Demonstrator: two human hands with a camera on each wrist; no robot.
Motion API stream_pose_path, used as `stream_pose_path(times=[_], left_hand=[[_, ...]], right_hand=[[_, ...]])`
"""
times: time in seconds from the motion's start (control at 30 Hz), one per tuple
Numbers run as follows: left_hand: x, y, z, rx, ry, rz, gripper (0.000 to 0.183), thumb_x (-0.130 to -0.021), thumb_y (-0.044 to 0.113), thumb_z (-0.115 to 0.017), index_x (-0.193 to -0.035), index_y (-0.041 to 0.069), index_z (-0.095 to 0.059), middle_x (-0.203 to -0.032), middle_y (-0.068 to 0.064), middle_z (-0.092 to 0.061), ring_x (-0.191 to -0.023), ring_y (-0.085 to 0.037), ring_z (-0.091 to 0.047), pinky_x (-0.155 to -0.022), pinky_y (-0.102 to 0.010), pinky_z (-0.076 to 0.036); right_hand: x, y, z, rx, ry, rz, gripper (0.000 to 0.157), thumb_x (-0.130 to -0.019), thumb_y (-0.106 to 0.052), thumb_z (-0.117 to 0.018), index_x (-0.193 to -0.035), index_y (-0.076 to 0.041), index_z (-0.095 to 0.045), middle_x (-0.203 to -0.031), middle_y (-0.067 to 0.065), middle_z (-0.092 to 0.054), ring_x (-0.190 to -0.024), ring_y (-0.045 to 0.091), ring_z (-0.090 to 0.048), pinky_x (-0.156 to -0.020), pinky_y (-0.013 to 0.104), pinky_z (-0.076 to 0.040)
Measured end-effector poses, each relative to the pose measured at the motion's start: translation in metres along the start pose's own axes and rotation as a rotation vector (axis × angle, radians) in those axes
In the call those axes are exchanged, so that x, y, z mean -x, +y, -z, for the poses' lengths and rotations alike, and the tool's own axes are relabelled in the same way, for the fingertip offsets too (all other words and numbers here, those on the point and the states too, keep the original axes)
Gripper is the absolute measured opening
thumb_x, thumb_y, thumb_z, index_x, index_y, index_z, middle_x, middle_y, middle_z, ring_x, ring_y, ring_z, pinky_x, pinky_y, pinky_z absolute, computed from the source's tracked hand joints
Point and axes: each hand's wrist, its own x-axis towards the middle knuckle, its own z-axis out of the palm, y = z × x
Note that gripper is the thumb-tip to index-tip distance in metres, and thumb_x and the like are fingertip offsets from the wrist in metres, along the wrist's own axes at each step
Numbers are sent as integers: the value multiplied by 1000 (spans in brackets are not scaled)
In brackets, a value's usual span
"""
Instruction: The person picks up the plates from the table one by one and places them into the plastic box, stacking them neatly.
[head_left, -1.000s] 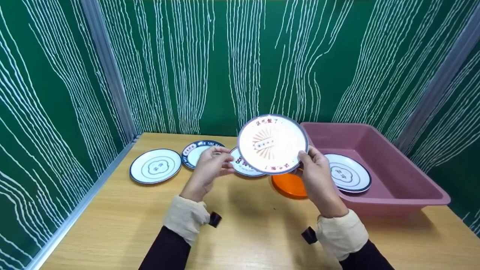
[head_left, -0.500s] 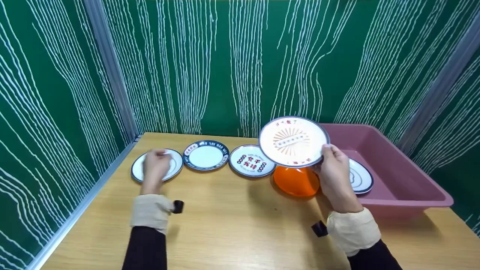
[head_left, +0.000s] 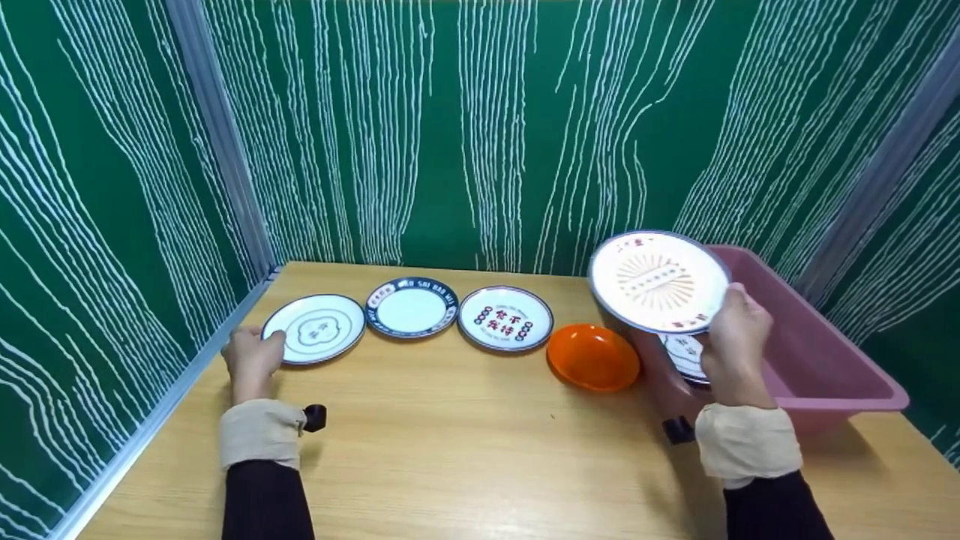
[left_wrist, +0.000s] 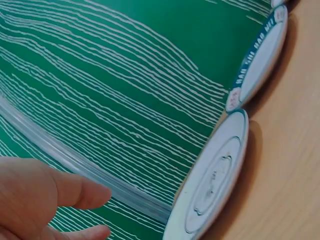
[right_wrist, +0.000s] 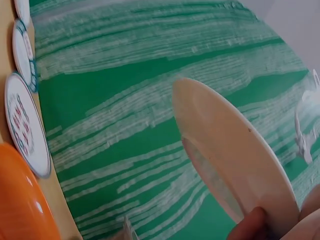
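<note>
My right hand (head_left: pixel 739 337) grips the right edge of a white plate (head_left: pixel 660 281) with a sunburst print and a dark rim, raised and tilted above the near-left part of the pink basin (head_left: pixel 832 367). The plate's underside (right_wrist: pixel 235 150) shows in the right wrist view. At the far left, my left hand (head_left: pixel 253 356) is beside a white plate with a grey line pattern (head_left: pixel 315 330); the left wrist view shows its thumb and finger apart (left_wrist: pixel 82 192), with a gap to that plate (left_wrist: pixel 210 185). Another patterned plate (head_left: pixel 684 356) in the basin is partly hidden.
A blue-rimmed plate (head_left: pixel 412 309), a plate with red lettering (head_left: pixel 505 319) and an orange dish (head_left: pixel 592 358) continue the row along the wooden table (head_left: pixel 480 457). Green walls with white wavy lines (head_left: pixel 487 135) stand behind and at both sides.
My left hand has let go of the sunburst plate and moved left to the end plate. My right hand has carried the sunburst plate rightward over the basin.
</note>
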Motion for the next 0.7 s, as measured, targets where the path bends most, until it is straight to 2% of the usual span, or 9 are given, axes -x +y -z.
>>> stream_pose_path(times=[0.07,0.23,0.3,0.4,0.5,0.63,0.7], left_hand=[[-1,-2,-1,7,16,1,58,-100,17,-47,-149,-11,-33,-154,-33,-22,-140,-40,-29,-118,-48,-32],[-5,-10,-8,8,26,17,54,-99,13,-51,-145,-10,-36,-150,-33,-28,-133,-38,-34,-113,-46,-37],[-6,-13,-11,7,22,34,56,-97,10,-52,-146,-10,-34,-149,-33,-28,-129,-38,-36,-106,-43,-44],[-10,-18,-15,19,16,48,62,-96,7,-54,-149,-10,-29,-150,-34,-27,-125,-37,-38,-86,-36,-54],[-14,-21,-18,33,16,65,68,-94,4,-56,-152,-11,-24,-150,-35,-25,-125,-39,-38,-70,-29,-55],[-18,-25,-23,35,19,107,73,-92,0,-59,-153,-13,-20,-152,-36,-27,-125,-39,-40,-68,-25,-57],[-20,-27,-25,73,5,125,75,-91,-3,-60,-153,-14,-20,-151,-35,-31,-117,-35,-51,-68,-25,-60]], right_hand=[[-6,-3,7,-17,43,-20,34,-110,-35,-41,-117,-8,-59,-86,4,-72,-76,9,-69,-58,22,-58],[-21,-8,23,-32,132,-79,32,-109,-38,-42,-122,-12,-56,-99,1,-68,-87,9,-66,-64,20,-56],[-26,-9,28,-31,160,-86,32,-109,-38,-41,-121,-12,-56,-99,0,-67,-87,8,-64,-64,19,-55],[-31,-11,36,-35,191,-84,32,-109,-37,-41,-119,-11,-56,-97,1,-66,-87,8,-64,-63,19,-54],[-35,-13,42,-45,205,-94,35,-109,-38,-39,-128,-12,-53,-103,1,-64,-91,9,-64,-63,21,-56],[-42,-13,50,-47,224,-121,40,-109,-39,-37,-141,-16,-45,-113,2,-59,-94,11,-63,-61,24,-56],[-45,-12,53,-28,231,-124,40,-109,-39,-36,-142,-16,-44,-115,2,-58,-92,11,-63,-58,25,-56]])
